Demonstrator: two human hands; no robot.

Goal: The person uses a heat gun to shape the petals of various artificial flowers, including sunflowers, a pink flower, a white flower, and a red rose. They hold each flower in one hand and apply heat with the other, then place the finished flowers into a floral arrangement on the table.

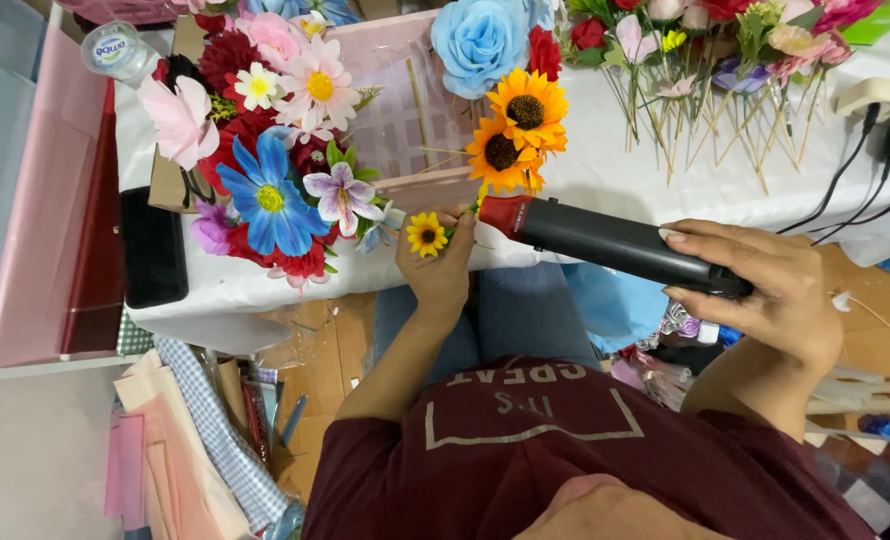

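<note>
Blk/red glue gun (605,240), yellow sm. sunflower (427,235), white tablecloth (615,170).

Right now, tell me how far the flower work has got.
Looks done: a mixed bunch of flowers sits packed together on the white table. In hand: the left hand pinches a small sunflower while the right hand aims a black tool with a red tip at its stem. Left: two big sunflowers and loose stemmed flowers lie apart.

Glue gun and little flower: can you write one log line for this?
left hand: holds small sunflower | right hand: holds glue gun | nozzle by flower
</note>
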